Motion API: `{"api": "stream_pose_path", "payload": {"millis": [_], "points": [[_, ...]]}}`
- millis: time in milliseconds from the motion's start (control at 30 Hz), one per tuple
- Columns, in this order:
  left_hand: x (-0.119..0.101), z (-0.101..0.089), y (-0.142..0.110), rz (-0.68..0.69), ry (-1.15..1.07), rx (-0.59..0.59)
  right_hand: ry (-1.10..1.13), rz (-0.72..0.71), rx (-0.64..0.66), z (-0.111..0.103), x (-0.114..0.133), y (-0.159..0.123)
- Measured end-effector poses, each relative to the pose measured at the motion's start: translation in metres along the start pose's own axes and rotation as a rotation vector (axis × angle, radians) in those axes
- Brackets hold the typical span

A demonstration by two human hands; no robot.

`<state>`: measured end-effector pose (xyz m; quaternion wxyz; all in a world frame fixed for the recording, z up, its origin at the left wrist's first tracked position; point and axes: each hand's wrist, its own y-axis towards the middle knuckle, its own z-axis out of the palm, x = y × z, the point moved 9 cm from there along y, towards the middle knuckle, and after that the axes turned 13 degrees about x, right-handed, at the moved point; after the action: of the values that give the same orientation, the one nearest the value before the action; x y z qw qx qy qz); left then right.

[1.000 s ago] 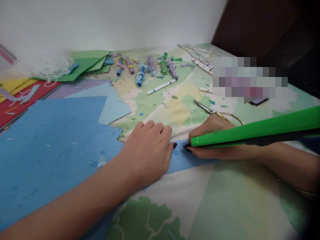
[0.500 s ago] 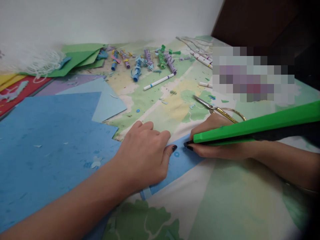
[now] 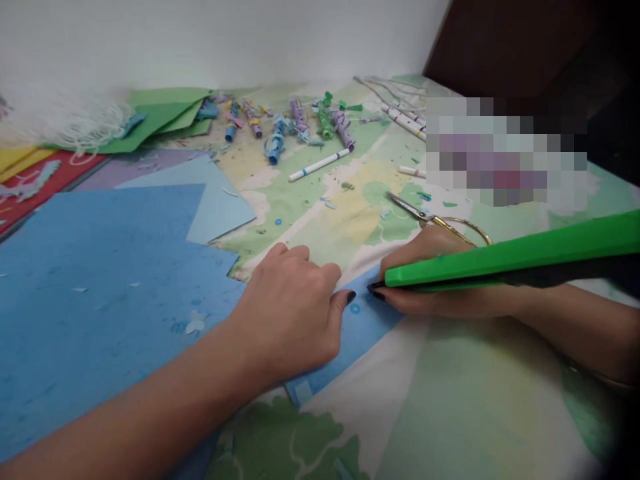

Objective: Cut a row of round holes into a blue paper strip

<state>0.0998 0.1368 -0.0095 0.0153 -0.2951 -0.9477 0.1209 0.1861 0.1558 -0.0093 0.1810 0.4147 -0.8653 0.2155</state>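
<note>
A narrow piece of blue paper (image 3: 370, 327) lies slantwise on the tablecloth, with small blue ring marks on it. My left hand (image 3: 295, 310) presses this piece down, fingers curled and thumb resting on its surface. Close by on the right, my right hand (image 3: 425, 273) is closed pen-fashion around a long green-and-black tool (image 3: 515, 257). Its dark tip touches or nearly touches the paper; I cannot tell its exact kind. Gold-handled scissors (image 3: 425, 215) lie just beyond my right hand. Under my left forearm spreads a large blue sheet (image 3: 115, 267) with a jagged right edge.
Decorated paper rolls (image 3: 275, 140) stand or lie at the back near the white wall. A white marker (image 3: 320, 165) rests in front of them. Green sheets (image 3: 165, 110) and white yarn (image 3: 95, 123) are at the back left. Paper scraps dot the patterned tablecloth (image 3: 450, 387).
Both hands stay nearly in place, with the tool's tip at about the same spot. A little more of the blue piece's lower end shows beneath my left wrist.
</note>
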Motion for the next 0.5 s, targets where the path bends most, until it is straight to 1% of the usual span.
{"api": "stream_pose_path", "payload": {"millis": [67, 133, 233, 400, 500], "points": [[-0.002, 0.001, -0.001, 0.007, -0.035, 0.004, 0.006, -0.015, 0.033, 0.002, 0.001, -0.001], [-0.007, 0.004, -0.003, 0.044, -0.06, 0.01, 0.021, -0.014, 0.045, 0.003, 0.0, 0.0], [-0.012, 0.006, -0.004, 0.089, -0.067, 0.005, 0.045, -0.031, 0.001, 0.001, -0.001, 0.003], [-0.013, 0.009, -0.005, 0.11, -0.077, -0.002, 0.05, -0.118, -0.029, -0.001, 0.003, 0.006], [-0.013, 0.011, -0.004, 0.11, -0.077, 0.014, 0.04, -0.128, -0.049, -0.004, 0.008, 0.004]]}}
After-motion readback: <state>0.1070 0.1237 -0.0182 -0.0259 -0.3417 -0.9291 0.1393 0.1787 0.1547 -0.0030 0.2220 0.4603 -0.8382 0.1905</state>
